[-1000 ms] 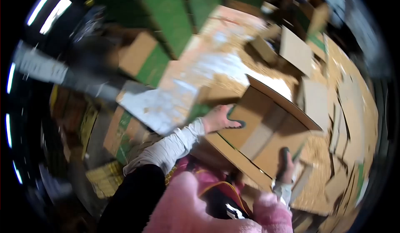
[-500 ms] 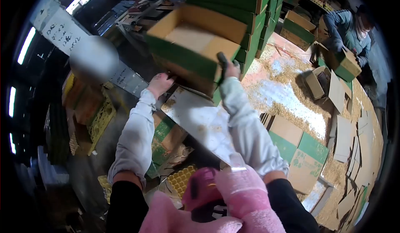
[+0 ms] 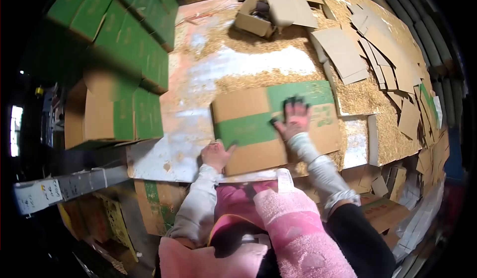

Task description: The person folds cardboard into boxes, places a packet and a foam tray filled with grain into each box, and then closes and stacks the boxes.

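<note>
A flattened cardboard carton [image 3: 248, 131], brown with green bands, lies on the worktop in front of me. My left hand [image 3: 215, 156] is at its near left corner, with the thumb over the top and the fingers along the left edge, closed on the corner; the fingertips are partly hidden. My right hand [image 3: 296, 117], in a dark-tipped glove, lies open with fingers spread on the green part of the carton. Whether several flat cartons are stacked here I cannot tell.
Green and brown cartons [image 3: 134, 49] are stacked at the left, with an open-sided box [image 3: 97, 114] in front. Wood shavings [image 3: 293, 77] cover much of the worktop [image 3: 169, 158]. Loose cardboard sheets [image 3: 340, 52] lie at the right. A small open box [image 3: 252, 22] sits farther back.
My view has swung right. Both hands have left the open carton, which they held at the stack on the left, and are now on the flattened carton.
</note>
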The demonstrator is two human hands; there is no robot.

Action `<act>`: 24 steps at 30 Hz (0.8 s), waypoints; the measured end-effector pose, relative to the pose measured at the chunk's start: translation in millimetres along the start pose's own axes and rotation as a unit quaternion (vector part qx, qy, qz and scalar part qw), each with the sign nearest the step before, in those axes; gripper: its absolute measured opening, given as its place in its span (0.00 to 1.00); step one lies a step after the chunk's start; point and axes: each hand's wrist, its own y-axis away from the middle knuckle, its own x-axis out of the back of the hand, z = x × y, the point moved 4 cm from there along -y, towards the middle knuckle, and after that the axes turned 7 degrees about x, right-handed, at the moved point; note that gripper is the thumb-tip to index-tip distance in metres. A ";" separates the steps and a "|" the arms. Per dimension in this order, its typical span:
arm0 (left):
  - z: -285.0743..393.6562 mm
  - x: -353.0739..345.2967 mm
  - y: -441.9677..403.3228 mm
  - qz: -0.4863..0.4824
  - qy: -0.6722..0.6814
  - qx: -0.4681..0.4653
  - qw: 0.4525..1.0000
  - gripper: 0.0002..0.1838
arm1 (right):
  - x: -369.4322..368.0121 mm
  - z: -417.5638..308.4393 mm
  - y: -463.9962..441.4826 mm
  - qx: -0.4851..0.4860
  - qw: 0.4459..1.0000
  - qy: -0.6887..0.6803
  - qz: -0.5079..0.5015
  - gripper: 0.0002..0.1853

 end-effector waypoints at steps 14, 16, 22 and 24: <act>110.0 242.4 -39.4 -0.239 -0.289 -0.016 0.927 0.32 | 267.8 53.3 -42.3 0.379 0.925 -0.001 -0.040 0.08; 160.1 258.5 -54.2 -0.248 -0.208 -0.150 0.934 0.26 | 248.8 51.1 -74.9 0.407 0.908 0.002 -0.101 0.06; 188.2 230.2 -32.9 -0.239 0.030 -0.361 0.901 0.20 | 229.4 48.6 -14.8 0.343 0.926 0.030 0.156 0.16; 192.3 236.6 -38.3 -0.243 0.032 -0.337 0.909 0.20 | 234.5 49.7 8.3 0.361 0.925 0.008 0.114 0.18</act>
